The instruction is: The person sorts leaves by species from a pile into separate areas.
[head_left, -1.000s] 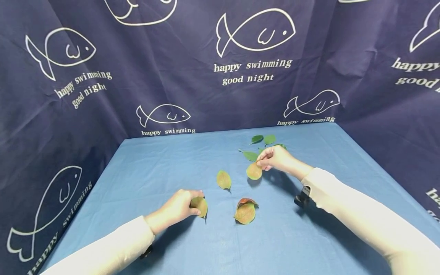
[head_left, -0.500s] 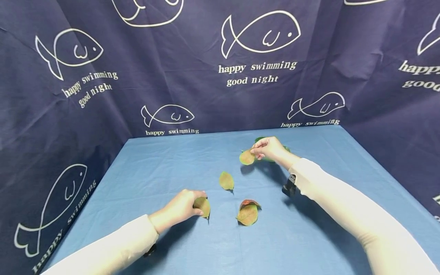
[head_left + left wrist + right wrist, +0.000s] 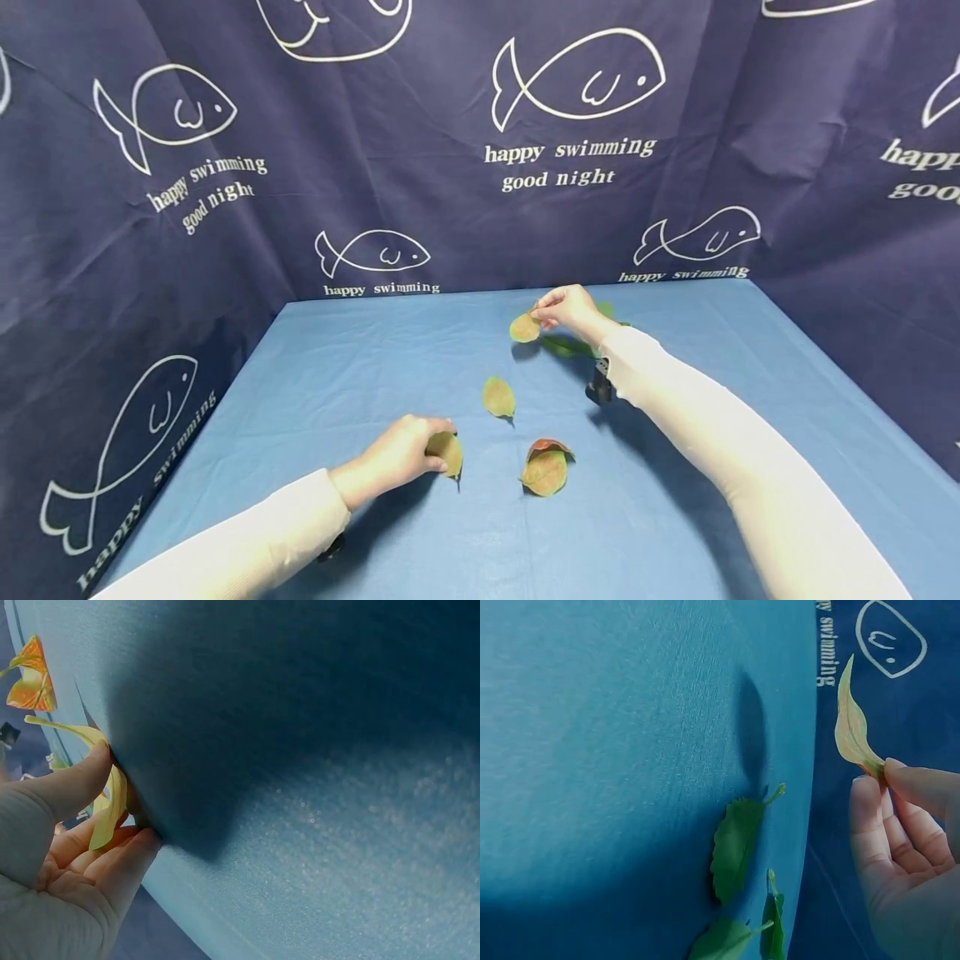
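My left hand (image 3: 396, 457) grips a yellow-green leaf (image 3: 450, 454) low over the blue cloth; in the left wrist view the thumb and fingers pinch the curved leaf (image 3: 114, 802). Farther back, my right hand (image 3: 573, 312) holds an orange-yellow leaf (image 3: 524, 328) by its stem end, raised off the table. Thumb and fingertips close on that leaf (image 3: 850, 731) in the right wrist view. Green leaves (image 3: 566, 346) lie beneath and behind the right hand, partly hidden by it. Between the hands lies a single yellow-green leaf (image 3: 498, 397).
A curled red leaf (image 3: 547, 446) and an orange-yellow leaf (image 3: 545, 473) overlap right of the left hand. Blue cloth (image 3: 360, 358) covers the table. Dark blue fabric (image 3: 450, 192) printed with fish hangs around its back and sides.
My right hand has carried its orange-yellow leaf left and toward the back, passing over the green leaves. The left hand keeps its leaf in about the same place. The head view has shifted slightly.
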Motion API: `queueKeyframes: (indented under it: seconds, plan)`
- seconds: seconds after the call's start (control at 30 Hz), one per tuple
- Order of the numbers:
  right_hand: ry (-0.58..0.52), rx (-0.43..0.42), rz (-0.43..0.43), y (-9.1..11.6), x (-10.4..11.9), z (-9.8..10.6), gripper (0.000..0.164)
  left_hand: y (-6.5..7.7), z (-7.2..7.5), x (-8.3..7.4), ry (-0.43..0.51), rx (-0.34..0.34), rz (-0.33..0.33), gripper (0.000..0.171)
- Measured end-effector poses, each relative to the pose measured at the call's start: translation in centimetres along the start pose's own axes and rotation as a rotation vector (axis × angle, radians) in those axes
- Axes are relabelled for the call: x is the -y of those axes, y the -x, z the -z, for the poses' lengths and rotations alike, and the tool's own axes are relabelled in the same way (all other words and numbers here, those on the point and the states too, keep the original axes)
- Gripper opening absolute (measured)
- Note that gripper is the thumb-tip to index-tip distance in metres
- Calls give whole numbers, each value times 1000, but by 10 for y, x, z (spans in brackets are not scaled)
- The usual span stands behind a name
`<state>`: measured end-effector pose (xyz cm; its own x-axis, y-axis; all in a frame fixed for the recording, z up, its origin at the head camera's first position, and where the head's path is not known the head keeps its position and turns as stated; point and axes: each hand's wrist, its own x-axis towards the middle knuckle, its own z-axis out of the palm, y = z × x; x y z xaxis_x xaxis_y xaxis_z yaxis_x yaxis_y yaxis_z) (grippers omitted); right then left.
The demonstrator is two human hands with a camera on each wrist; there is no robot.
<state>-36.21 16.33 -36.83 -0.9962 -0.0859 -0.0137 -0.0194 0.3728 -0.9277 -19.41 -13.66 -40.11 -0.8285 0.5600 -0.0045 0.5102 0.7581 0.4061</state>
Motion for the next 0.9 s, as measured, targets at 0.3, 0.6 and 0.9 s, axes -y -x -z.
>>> queueKeyframes:
  seconds: [0.3, 0.6, 0.9]
  plan:
    - [-3, 13, -44, -14, -2, -14, 18, 0, -8, 4, 2, 26, 6, 49]
    - [-31, -28, -50, -25, 3, -35, 18, -1, -5, 4, 2, 10, -4, 49]
    - [-62, -59, -40, -59, -6, -43, 18, -1, -1, 5, -29, -4, -22, 48]
